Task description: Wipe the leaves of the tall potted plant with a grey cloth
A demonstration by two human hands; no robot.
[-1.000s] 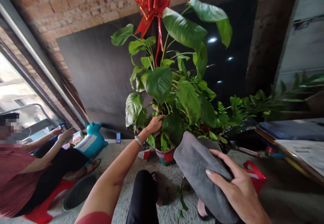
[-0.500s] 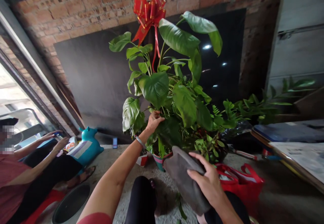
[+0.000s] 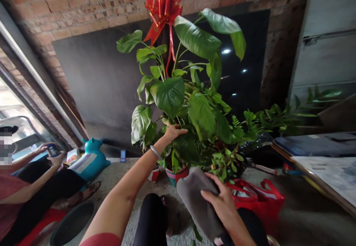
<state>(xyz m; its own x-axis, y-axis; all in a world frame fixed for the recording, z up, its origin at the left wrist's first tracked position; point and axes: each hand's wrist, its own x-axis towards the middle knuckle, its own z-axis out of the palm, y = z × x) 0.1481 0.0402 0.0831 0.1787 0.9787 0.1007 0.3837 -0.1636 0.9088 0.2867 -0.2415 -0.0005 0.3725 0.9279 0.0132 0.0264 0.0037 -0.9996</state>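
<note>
A tall potted plant (image 3: 169,96) with large green leaves stands before me, topped by a red ribbon bow (image 3: 164,10). My left hand (image 3: 174,132) reaches in among the foliage, its fingers closed at the top of a dark, broad leaf (image 3: 189,148); some fingertips are hidden. In my right hand (image 3: 222,199) hangs a grey cloth (image 3: 194,198), gripped between thumb and fingers. The cloth is just below that leaf, in front of the striped pot (image 3: 175,175).
On the left, a seated person (image 3: 25,186) holds a small can-like object, beside a teal animal figure (image 3: 93,155) and a dark basin (image 3: 73,223). A red bag (image 3: 261,201) and a stack of flat items (image 3: 314,157) lie right. Behind is a dark panel (image 3: 97,86).
My left hand has moved slightly right and down along the leaf. The grey cloth in my right hand has shifted left and down a little, changing its folds. The view has shifted slightly.
</note>
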